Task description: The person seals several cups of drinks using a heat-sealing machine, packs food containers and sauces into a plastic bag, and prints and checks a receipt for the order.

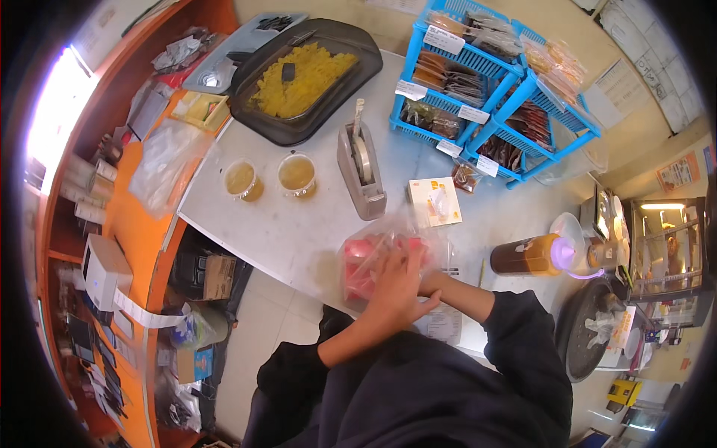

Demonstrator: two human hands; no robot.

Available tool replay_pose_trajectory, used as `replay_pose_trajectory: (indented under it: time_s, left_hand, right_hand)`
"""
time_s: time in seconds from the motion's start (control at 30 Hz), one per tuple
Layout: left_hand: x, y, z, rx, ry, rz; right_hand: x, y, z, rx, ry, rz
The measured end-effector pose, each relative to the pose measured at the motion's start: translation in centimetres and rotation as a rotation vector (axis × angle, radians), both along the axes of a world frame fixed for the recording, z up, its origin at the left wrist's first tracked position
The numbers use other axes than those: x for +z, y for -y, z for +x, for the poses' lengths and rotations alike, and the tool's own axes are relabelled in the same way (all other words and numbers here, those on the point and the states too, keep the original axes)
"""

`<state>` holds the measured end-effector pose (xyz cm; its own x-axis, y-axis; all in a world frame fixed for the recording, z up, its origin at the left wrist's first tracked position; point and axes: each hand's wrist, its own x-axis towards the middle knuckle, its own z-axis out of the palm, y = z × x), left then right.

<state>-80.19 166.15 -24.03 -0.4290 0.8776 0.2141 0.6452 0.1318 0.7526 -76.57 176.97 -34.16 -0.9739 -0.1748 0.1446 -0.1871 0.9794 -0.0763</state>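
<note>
A clear plastic bag (358,246) with red-and-pink contents stands at the table's near edge, just ahead of my body. My left hand (399,288) lies over the bag's near right side, its fingers stretched forward and slightly blurred. Behind its wrist, my right hand (432,284) reaches in from the right against the bag; its fingers are mostly hidden. Whether either hand grips the plastic cannot be made out. Printed paper slips (445,325) lie beneath my right forearm. A small white box with orange print (434,201) sits just beyond the bag.
Farther back are a grey tape dispenser (363,168), two lidded cups of yellowish liquid (297,173) and a dark tray of yellow food (302,120). Blue sachet racks (448,84) stand at the back right. A brown squeeze bottle (524,256) is rightward; orange shelving (140,235) lines the left.
</note>
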Motion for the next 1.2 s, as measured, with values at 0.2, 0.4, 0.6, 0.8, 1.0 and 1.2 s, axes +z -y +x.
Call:
replay_pose_trajectory:
  time_s: [0.2, 0.4, 0.6, 0.8, 1.0, 1.2]
  left_hand:
    - [6.1, 3.4, -2.9, -0.091, 0.170, 0.248]
    - [9.3, 4.8, -5.4, 0.238, 1.004, 0.604]
    - [9.4, 5.7, -5.8, 0.198, 0.692, 0.773]
    - [7.1, 2.2, -6.4, 0.196, 0.538, 0.636]
    - [7.2, 3.1, -10.1, 0.415, 0.541, 0.647]
    - [8.0, 1.6, -9.8, 0.319, 0.558, 0.685]
  right_hand:
    - [0.9, -0.3, -1.3, -0.065, 0.297, -0.268]
    - [6.2, -2.2, -2.8, -0.118, 0.530, -0.518]
    - [6.4, -2.0, -3.4, 0.049, 0.254, -0.551]
    - [0.8, -2.2, -4.7, -0.034, 0.201, -0.187]
    - [9.7, -5.8, -3.6, -0.137, 0.824, 0.059]
    - [22.5, -10.4, -0.6, -0.108, 0.147, -0.140]
